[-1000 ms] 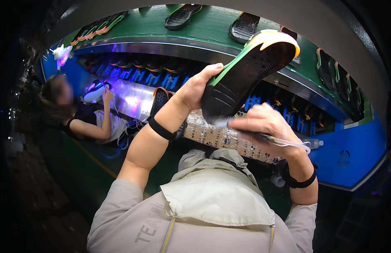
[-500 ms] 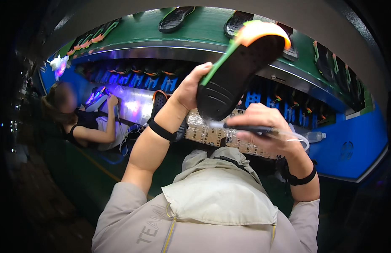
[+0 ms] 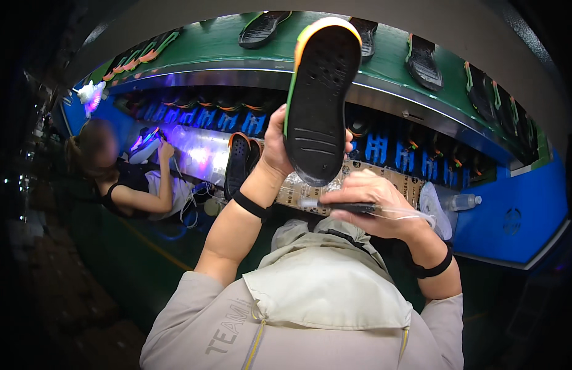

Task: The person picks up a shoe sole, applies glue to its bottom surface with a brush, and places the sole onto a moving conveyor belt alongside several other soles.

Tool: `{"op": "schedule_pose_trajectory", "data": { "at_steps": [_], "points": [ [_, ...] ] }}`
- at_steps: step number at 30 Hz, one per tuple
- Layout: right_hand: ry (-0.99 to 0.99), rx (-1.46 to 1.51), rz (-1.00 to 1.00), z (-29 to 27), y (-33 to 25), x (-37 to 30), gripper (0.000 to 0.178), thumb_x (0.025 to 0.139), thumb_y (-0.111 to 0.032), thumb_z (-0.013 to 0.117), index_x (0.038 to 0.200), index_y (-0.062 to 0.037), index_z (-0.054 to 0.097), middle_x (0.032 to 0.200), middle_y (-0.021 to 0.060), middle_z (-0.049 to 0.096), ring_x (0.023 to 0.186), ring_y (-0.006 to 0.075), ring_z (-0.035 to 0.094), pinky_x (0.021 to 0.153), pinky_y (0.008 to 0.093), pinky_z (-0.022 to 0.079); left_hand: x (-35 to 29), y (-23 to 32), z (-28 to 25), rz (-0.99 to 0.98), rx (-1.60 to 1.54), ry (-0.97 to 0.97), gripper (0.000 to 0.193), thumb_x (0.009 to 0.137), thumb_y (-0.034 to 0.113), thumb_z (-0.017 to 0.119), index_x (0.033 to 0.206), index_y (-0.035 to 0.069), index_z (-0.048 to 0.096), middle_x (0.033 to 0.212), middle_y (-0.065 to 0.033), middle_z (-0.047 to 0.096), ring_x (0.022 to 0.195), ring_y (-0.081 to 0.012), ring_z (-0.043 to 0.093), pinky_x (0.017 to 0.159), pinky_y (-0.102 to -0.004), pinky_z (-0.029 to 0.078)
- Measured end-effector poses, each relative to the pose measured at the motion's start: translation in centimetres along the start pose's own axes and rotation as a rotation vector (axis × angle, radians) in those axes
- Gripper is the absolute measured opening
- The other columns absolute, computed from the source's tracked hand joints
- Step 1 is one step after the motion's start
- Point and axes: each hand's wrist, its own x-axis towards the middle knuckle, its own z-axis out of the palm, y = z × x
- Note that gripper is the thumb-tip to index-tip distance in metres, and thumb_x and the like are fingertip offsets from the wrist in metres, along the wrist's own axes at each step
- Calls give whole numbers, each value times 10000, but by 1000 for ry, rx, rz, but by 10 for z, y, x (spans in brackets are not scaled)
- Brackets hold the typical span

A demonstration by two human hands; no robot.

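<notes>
My left hand point(image 3: 277, 145) is wrapped round a black shoe sole point(image 3: 320, 102) with a green and orange rim. It holds the sole nearly upright, inner face toward me, with fingertips showing at its right edge. Below the sole's near end, my right hand point(image 3: 381, 200) is closed on a brush point(image 3: 352, 208) with a dark handle and a clear tube running back over the wrist. The pale bristle tip points left and stands a little apart from the sole.
A green conveyor belt point(image 3: 218, 52) with several soles crosses the far side, above blue racks point(image 3: 404, 155) of shoes. A carton-covered bench point(image 3: 394, 179) lies beneath my hands. Nearby are dark soles point(image 3: 238, 163), a white shoe point(image 3: 431, 206) and a clear bottle point(image 3: 466, 201). A co-worker point(image 3: 135, 179) sits at left.
The sole has swung left and turned more upright. My right hand has shifted slightly down, and the brush tip has come away from the sole's near end.
</notes>
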Motion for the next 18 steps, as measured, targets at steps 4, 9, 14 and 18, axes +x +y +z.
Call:
{"op": "schedule_pose_trajectory", "data": {
  "at_steps": [4,9,14,18],
  "points": [
    [146,125,102,-13,10,5,254,906,-85,858,1151,-42,808,998,120,792,904,235,751,844,332,581,-10,-8,17,-45,-94,5,862,1080,659,300,1560,-33,484,1398,-387,624,1223,-490,699,1074,-579,581],
    [342,177,277,-49,50,21,189,958,-100,806,1127,-17,824,1004,84,796,917,156,733,858,309,575,-44,-38,8,-172,5,229,819,1084,599,308,1598,-20,465,1407,-341,650,1255,-474,685,1103,-560,554],
    [477,-326,52,-36,80,29,289,901,-57,829,1185,-46,781,872,109,704,786,264,689,736,365,546,-57,-46,21,-173,-125,136,823,1083,614,308,1582,-16,486,1386,-320,670,1233,-457,701,1094,-549,563],
    [197,-554,-32,16,47,18,383,871,-79,822,1244,-94,740,837,99,618,797,316,619,756,448,517,-63,-44,-11,-75,-187,271,741,1123,552,260,1537,10,549,1383,-211,711,1224,-339,727,1082,-493,586]
  ]
}}
